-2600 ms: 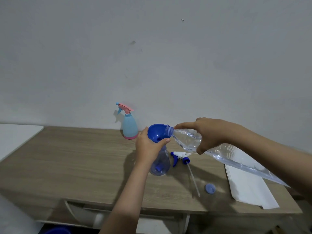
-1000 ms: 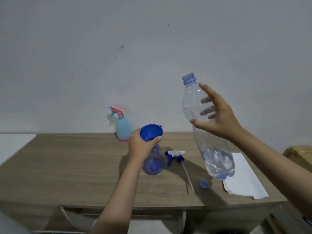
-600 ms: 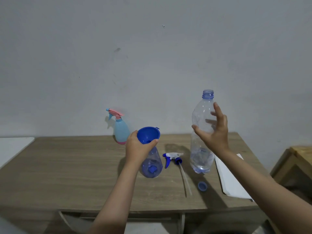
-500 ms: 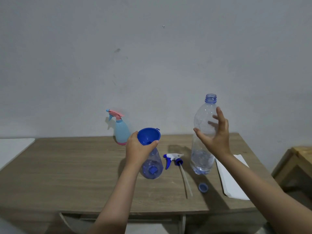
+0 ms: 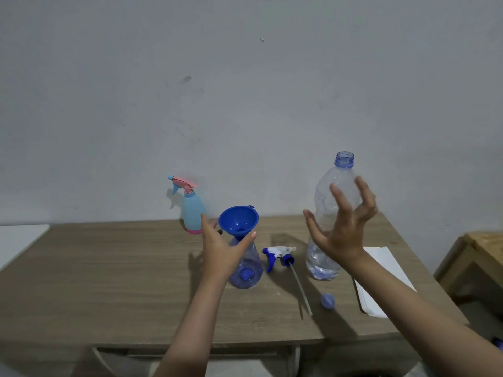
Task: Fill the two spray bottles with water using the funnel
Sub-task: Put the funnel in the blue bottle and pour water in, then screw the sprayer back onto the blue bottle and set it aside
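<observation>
The blue funnel sits w/ its spout down in the neck of the clear blue spray bottle, which stands on the wooden table about mid-frame. Left hand is right by it: fingers spread and loosened, not clamped on anything. Thumb tip sits just under the funnel's rim on the right side, the other fingers come up just left of the bowl. Can't tell if they actually touch the funnel or the bottle neck, palm covers that bit.

Spray bottle looks see-through w/ a blue piece at the bottom; water level is hard to read tbh. Its trigger head, white and blue w/ the long dip tube, lies flat on the table just right of it.

Big clear water bottle stands upright near the right end, cap off, only a bit of water at the bottom. Its blue cap lies on the table nearer the camera.

Right hand hovers in front of that bottle, fingers splayed and curled, gripping nothing.

2nd spray bottle, light blue w/ pink trigger head on, stands at the back by the wall. White paper on the right edge.
</observation>
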`<state>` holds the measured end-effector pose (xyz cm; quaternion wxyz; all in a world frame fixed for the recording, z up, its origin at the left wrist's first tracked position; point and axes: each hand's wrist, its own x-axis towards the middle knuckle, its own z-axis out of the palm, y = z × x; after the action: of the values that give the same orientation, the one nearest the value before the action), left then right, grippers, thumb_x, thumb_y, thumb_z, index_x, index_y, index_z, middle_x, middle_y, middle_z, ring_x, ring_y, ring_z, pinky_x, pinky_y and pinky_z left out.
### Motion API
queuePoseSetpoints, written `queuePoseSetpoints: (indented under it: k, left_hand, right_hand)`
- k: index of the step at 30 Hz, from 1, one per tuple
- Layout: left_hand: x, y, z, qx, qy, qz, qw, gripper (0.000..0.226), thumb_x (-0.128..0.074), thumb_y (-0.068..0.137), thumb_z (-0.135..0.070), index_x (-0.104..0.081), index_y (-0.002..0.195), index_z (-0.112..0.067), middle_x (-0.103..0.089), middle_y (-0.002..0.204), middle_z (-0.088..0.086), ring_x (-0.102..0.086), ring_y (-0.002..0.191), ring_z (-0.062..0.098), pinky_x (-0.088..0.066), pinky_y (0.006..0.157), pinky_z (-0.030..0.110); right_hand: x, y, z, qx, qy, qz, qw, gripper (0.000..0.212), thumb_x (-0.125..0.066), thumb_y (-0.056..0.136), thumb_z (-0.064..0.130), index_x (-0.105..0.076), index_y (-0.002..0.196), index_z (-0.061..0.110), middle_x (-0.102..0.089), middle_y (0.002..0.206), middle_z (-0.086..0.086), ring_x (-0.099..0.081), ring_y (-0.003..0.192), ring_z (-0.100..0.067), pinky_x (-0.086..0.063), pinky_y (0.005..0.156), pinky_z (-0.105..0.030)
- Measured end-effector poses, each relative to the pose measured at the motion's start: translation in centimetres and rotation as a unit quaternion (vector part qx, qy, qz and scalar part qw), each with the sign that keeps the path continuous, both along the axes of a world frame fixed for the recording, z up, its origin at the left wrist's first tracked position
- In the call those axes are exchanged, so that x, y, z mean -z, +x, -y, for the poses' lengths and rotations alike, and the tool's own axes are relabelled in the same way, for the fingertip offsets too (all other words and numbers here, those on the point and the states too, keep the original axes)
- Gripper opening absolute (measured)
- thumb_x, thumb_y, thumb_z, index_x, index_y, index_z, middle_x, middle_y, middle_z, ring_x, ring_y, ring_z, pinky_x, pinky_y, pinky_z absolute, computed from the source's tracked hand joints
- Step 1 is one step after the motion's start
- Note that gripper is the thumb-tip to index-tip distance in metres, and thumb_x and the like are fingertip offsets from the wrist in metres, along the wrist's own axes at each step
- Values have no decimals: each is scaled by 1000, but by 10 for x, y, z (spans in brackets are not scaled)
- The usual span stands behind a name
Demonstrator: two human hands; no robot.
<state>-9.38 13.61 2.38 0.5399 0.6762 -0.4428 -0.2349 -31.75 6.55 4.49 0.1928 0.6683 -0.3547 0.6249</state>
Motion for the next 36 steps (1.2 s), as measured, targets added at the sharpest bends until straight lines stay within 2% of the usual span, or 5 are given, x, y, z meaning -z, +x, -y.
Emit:
queuePoseSetpoints:
  k: [6,11,16,26,36]
  left_hand:
    - [21,3,-8,-1,65,-12,998,113,-85,49,-55,-31,142,-20,-39,145,-1,-43,130,20,-43,103,46]
    - [31,6,-1,20,139,3,990,77,-82,57,-48,-54,124,-21,-62,121,-2,-60,110,19,-52,90,41]
    - [34,8,-1,39,154,16,987,50,-76,77,-34,-55,120,-21,-62,117,-5,-58,100,11,-42,75,24]
    - [39,63,-21,58,138,48,988,53,-80,72,-32,-55,118,-23,-63,116,-5,-60,105,13,-46,80,25]
    - [51,79,-38,54,108,49,991,45,-80,74,-29,-58,113,-21,-63,103,-10,-60,94,8,-41,68,17]
  right_hand:
    - [-37,66,-22,-251,198,-114,940,65,-76,73,26,-48,131,14,-48,127,-9,-44,118,-24,-43,97,-42]
    - [-71,110,2,-199,430,-337,813,114,-80,64,45,-3,148,43,-25,146,-6,-27,129,-29,-32,107,-47]
    - [-70,141,15,-164,526,-432,714,109,-82,66,41,-11,148,40,-36,140,-3,-34,127,-29,-40,102,-46]
    - [-76,123,-4,-252,546,-229,766,74,-78,70,46,-37,131,54,-39,119,1,-53,103,-14,-47,88,-23]
    - [109,107,-83,-160,549,130,810,66,-87,60,29,-48,112,25,-48,118,-1,-54,104,-16,-47,86,-23]
